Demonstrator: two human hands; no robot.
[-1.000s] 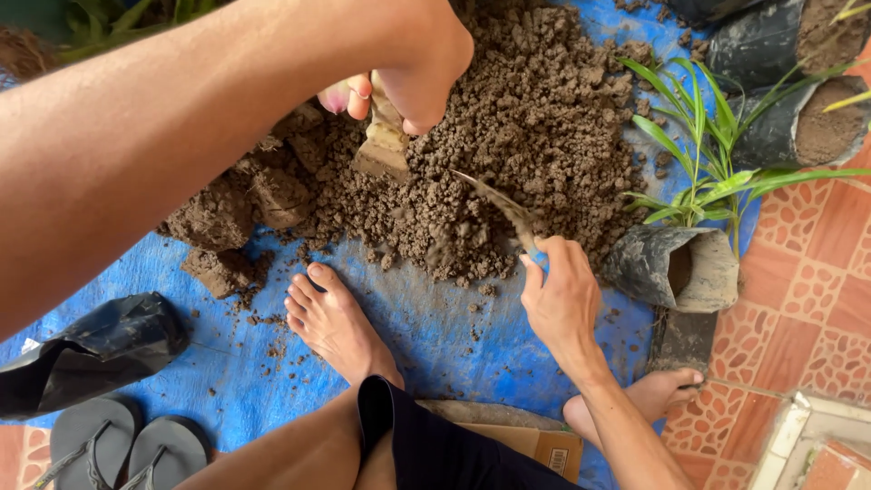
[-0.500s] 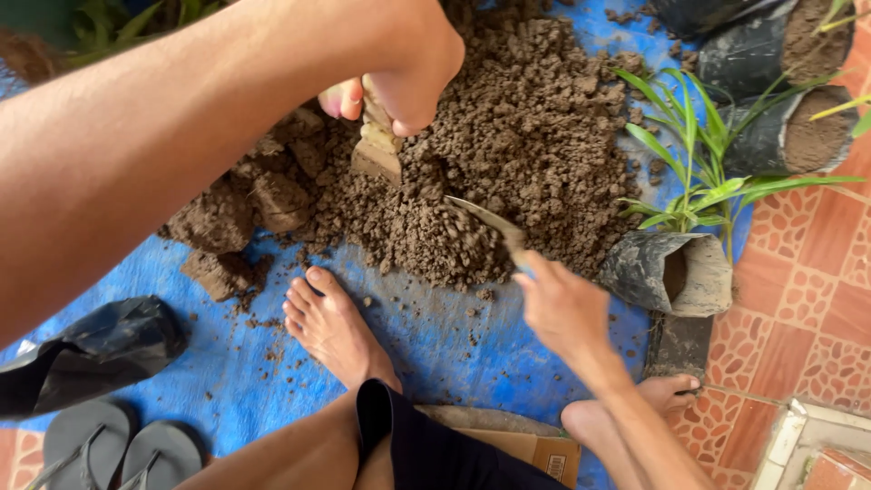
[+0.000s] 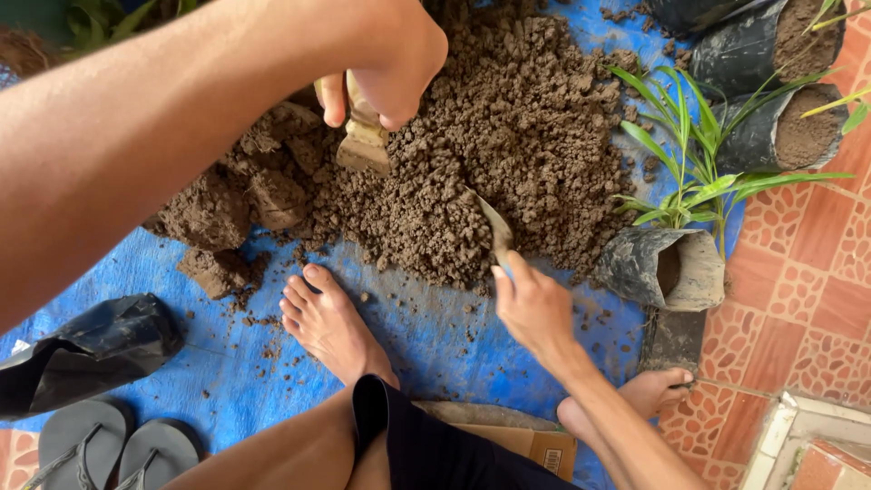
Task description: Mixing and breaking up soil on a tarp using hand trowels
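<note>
Here, at the centre of the frame, I see my right hand (image 3: 535, 308) gripping a thin trowel-like blade (image 3: 491, 225), its tip buried in the lower edge of the soil pile (image 3: 508, 136). The blade's long axis runs diagonally, pointing up and left from the hand into the soil. My left hand (image 3: 386, 68), at the top centre, is closed around a pale wooden-looking tool (image 3: 363, 136) that stands nearly upright, its broad end pressed down into the soil just left of the pile's middle. The two tools are well apart, with loose soil between them.

I count two tools, one per hand; two bare feet, one (image 3: 331, 322) at lower centre and one (image 3: 649, 395) at lower right; two grey flip-flops (image 3: 118, 449) at lower left; one limp black bag (image 3: 86, 349) beside them; three soil-filled black bags (image 3: 758, 91) at upper right; one bag lying on its side (image 3: 667, 268) holding a green plant (image 3: 699, 172). All rests on a blue tarp (image 3: 454, 349).
</note>
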